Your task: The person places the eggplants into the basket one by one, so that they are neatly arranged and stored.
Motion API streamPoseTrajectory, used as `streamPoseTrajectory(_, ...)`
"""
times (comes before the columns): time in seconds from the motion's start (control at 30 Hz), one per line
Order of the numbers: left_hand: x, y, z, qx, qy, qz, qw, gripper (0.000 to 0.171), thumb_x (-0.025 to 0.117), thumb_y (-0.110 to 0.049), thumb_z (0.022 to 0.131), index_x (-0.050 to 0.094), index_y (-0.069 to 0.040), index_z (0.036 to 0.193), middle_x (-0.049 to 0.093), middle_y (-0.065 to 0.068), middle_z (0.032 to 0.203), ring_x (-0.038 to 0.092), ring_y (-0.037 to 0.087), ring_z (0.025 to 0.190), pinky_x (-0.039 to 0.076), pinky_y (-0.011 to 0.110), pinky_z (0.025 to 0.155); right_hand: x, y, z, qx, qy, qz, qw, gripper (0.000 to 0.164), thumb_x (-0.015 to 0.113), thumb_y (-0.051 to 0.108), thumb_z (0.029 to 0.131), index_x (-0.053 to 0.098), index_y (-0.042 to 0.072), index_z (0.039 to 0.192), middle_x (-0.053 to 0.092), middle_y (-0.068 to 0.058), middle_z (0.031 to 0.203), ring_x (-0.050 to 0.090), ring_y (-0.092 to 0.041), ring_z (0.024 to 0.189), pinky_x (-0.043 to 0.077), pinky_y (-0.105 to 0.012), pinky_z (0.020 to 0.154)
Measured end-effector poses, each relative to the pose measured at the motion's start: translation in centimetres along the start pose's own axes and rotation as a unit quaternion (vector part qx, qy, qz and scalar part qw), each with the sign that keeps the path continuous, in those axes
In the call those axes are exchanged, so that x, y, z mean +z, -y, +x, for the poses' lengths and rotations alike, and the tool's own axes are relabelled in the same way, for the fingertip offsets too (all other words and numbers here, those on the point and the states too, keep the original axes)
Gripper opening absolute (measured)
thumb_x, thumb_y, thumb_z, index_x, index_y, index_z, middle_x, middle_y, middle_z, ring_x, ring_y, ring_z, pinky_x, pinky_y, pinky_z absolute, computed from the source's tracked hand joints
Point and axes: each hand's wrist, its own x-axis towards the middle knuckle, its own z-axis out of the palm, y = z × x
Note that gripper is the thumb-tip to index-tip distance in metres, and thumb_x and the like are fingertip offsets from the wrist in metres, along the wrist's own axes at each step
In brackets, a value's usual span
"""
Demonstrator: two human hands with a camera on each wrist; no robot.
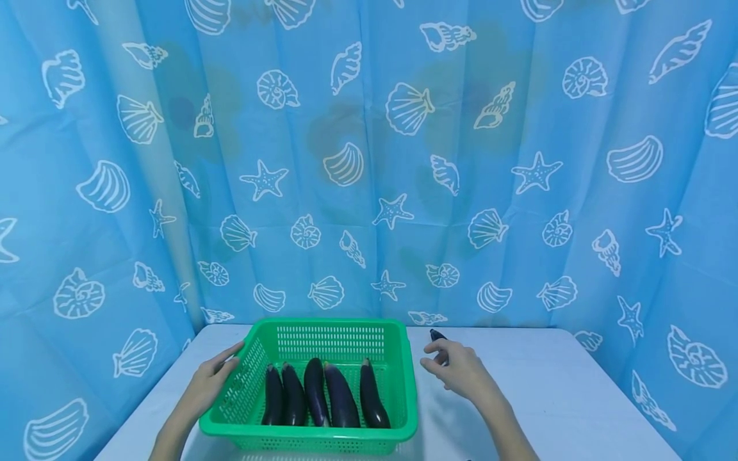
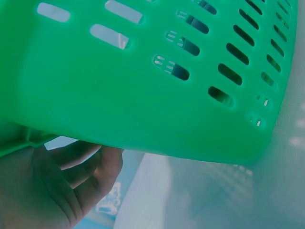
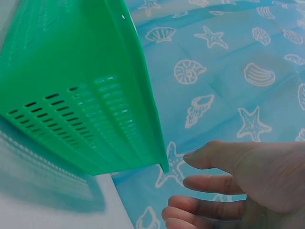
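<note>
In the head view, a green plastic basket (image 1: 311, 433) holds several dark purple eggplants (image 1: 340, 400) lying side by side. My left hand (image 1: 209, 383) is at the basket's left rim, its fingertips against the outer edge. From the left wrist view, the bent fingers of the left hand (image 2: 78, 183) touch the basket (image 2: 119, 109). To the right of the basket, my right hand (image 1: 459, 368) has thumb and fingers loosely spread. Just beyond it shows the tip of another eggplant (image 1: 436, 334), mostly hidden by the hand. The right wrist view shows nothing between the fingers.
A white-covered table (image 1: 548, 384) carries the basket. Behind and at both sides hangs a blue curtain (image 1: 369, 256) with white shells and starfish. At the bottom edge of the head view a tiny dark spot peeks in, too small to tell.
</note>
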Motion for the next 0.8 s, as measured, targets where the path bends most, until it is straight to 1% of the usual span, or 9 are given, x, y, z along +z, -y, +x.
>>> streamPoseTrajectory(0.1, -0.1, 0.0, 0.0, 0.001, 0.000, -0.002, 1.0000, 0.056, 0.035, -0.041, 0.107, 0.034, -0.010, 0.153, 0.035, 0.025, 0.155, 0.033, 0.049, 0.141, 0.034, 0.063, 0.113, -0.2, -0.6, 0.2, 0.002, -0.005, -0.003, 1.000, 0.027, 0.069, 0.025, 0.092, 0.069, 0.011, 0.114, 0.068, -0.003, 0.084, 0.062, -0.013, 0.063, 0.056, -0.028, 0.054)
streamPoseTrajectory(0.33, 0.0, 0.1, 0.0, 0.000, -0.002, -0.001, 1.0000, 0.056, 0.036, -0.041, 0.107, 0.034, -0.009, 0.153, 0.035, 0.025, 0.154, 0.033, 0.049, 0.141, 0.034, 0.063, 0.113, -0.4, -2.1, 0.6, 0.022, -0.007, -0.003, 1.000, 0.032, 0.071, 0.028, 0.090, 0.069, 0.010, 0.116, 0.069, -0.005, 0.093, 0.066, -0.015, 0.079, 0.060, -0.030, 0.059)
streamPoseTrajectory(0.43, 0.0, 0.1, 0.0, 0.001, -0.002, -0.001, 1.0000, 0.057, 0.035, -0.042, 0.107, 0.034, -0.010, 0.153, 0.035, 0.025, 0.155, 0.033, 0.049, 0.141, 0.033, 0.063, 0.114, -0.5, -2.6, 0.7, 0.021, -0.008, -0.018, 1.000, 0.035, 0.071, 0.030, 0.090, 0.068, 0.008, 0.117, 0.070, -0.006, 0.093, 0.066, -0.015, 0.077, 0.059, -0.030, 0.059)
streamPoseTrajectory(0.6, 0.1, 0.3, -0.1, 0.002, -0.001, -0.008, 1.0000, 0.056, 0.036, -0.041, 0.107, 0.035, -0.010, 0.153, 0.035, 0.024, 0.155, 0.033, 0.048, 0.142, 0.033, 0.062, 0.114, -0.6, -3.2, 1.0, 0.022, -0.009, -0.051, 0.998, 0.041, 0.071, 0.034, 0.089, 0.067, 0.006, 0.119, 0.069, -0.004, 0.090, 0.062, -0.012, 0.072, 0.053, -0.029, 0.060)
streamPoseTrajectory(0.8, 0.1, 0.3, 0.1, 0.002, -0.001, -0.005, 1.0000, 0.056, 0.035, -0.041, 0.107, 0.034, -0.010, 0.153, 0.035, 0.025, 0.155, 0.033, 0.048, 0.142, 0.033, 0.062, 0.114, -0.6, -3.9, 1.2, 0.037, -0.008, -0.048, 0.998, 0.042, 0.071, 0.033, 0.089, 0.066, 0.005, 0.121, 0.068, -0.005, 0.089, 0.062, -0.013, 0.068, 0.054, -0.028, 0.058)
